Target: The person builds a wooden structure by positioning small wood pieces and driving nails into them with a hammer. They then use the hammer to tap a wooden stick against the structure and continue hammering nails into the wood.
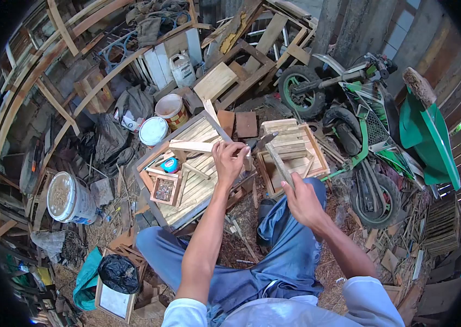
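My right hand (302, 201) is wrapped round the wooden handle of a hammer (279, 165), whose dark head points up toward my left hand. My left hand (229, 161) is closed in a pinch at the end of a pale wooden strip (189, 145); whatever is between the fingertips is too small to make out. Beneath it lies a slatted wooden worktop (198, 199) with a dark frame. On it are a blue tape measure (169, 165), a small wooden box (165, 189) of tiny metal-looking pieces, and a thin stick (195, 170).
To the right of the worktop stands a slatted wooden crate (318, 148). A green motorbike (358, 125) and a green wheelbarrow (427, 136) are farther right. Buckets (69, 197) stand on the left; scrap wood (241, 71) is piled at the back.
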`<move>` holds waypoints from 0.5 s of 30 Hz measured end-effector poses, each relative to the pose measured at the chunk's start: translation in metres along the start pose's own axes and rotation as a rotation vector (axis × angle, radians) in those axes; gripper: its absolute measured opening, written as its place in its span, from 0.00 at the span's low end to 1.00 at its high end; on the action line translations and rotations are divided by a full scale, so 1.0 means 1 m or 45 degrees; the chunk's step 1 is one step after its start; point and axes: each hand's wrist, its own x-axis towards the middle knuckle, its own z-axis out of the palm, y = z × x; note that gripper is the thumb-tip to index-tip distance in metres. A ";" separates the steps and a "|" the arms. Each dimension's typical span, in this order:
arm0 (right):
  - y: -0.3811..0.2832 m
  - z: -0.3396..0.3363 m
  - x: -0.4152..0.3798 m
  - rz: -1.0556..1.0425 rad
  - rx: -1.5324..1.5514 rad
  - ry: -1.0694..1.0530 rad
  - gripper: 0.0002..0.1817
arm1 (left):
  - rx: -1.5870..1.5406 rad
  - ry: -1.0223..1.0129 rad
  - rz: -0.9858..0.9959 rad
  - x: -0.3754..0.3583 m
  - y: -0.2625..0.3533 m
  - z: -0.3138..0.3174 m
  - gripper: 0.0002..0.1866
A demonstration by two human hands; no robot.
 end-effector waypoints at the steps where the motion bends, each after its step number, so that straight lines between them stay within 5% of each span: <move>1: -0.001 0.001 0.002 0.008 -0.002 -0.018 0.14 | -0.014 0.000 0.007 -0.003 0.001 -0.001 0.05; 15: -0.035 -0.002 0.034 -0.160 -0.276 -0.150 0.14 | -0.063 0.041 0.018 -0.015 0.002 -0.006 0.04</move>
